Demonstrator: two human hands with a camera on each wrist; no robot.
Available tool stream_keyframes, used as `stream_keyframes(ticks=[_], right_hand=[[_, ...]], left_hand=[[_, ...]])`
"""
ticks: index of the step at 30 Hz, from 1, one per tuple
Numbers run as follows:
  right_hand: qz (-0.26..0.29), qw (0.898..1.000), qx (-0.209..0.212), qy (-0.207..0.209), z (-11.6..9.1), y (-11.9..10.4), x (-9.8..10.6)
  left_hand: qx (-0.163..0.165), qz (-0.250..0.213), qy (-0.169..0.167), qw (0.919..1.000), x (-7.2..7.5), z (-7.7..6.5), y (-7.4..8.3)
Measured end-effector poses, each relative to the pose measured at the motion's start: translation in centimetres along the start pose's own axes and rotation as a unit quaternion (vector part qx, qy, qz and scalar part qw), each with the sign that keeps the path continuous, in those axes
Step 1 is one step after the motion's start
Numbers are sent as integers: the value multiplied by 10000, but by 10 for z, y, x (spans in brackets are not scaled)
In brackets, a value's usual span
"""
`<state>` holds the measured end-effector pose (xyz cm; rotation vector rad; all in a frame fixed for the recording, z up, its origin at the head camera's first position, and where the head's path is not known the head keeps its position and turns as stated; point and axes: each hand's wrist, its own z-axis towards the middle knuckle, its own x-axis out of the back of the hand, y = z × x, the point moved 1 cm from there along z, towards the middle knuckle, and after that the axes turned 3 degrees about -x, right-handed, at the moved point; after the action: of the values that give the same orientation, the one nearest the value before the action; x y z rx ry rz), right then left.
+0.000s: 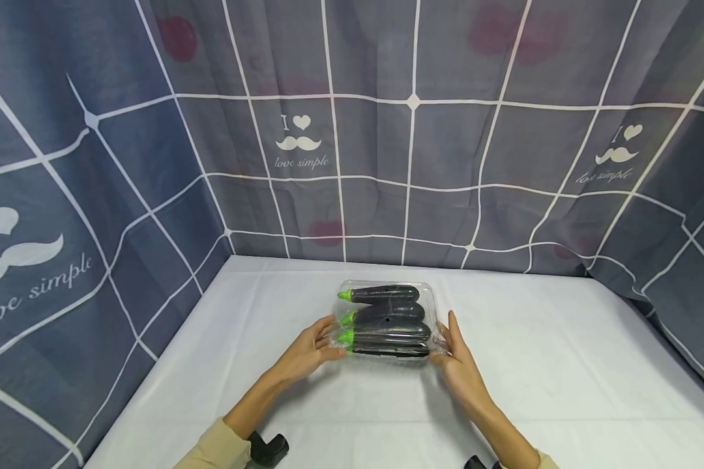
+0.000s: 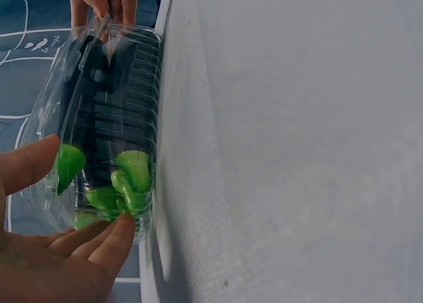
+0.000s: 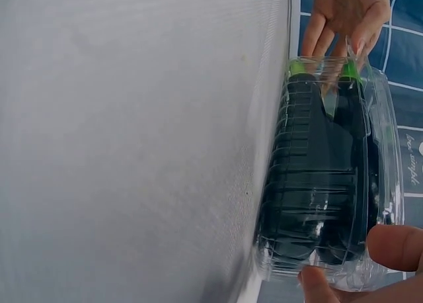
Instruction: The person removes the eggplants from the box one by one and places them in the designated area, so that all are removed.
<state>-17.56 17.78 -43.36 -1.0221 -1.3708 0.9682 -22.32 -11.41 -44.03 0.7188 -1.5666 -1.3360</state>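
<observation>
A clear plastic clamshell box [image 1: 429,305] is held between both hands, over the white table. Inside it lie several long, dark eggplants [image 1: 387,312] with bright green stem ends, side by side and pointing left. My left hand [image 1: 306,352] grips the box's left end, by the green stems [image 2: 132,171]; its thumb and fingertips show on either side in the left wrist view. At the opposite end, my right hand [image 1: 462,372] pinches the edge between thumb [image 3: 395,247] and fingers. Whether the box's underside touches the table is hard to tell.
White cloth covers the table [image 1: 563,365]. A grey-blue curtain [image 1: 375,143] with white grid lines hangs behind it and along both sides. Black straps or devices [image 1: 268,449] sit at the wrists, below beige sleeves [image 1: 220,446].
</observation>
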Motion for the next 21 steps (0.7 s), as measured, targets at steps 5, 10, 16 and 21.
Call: stream_keyframes(ticks=[5, 10, 16, 21], right_hand=[[-56, 10000, 72, 10, 0, -1, -1], [-65, 9998, 150, 72, -1, -1, 2], [77, 9996, 181, 218, -3, 2, 6], [367, 9980, 292, 431, 1, 7, 5]], left_hand=[[10, -59, -2, 10000, 1, -1, 1], [-27, -24, -47, 10000, -2, 1, 2], [-68, -40, -132, 9999, -5, 3, 1], [-64, -67, -80, 9999, 1, 1, 2]])
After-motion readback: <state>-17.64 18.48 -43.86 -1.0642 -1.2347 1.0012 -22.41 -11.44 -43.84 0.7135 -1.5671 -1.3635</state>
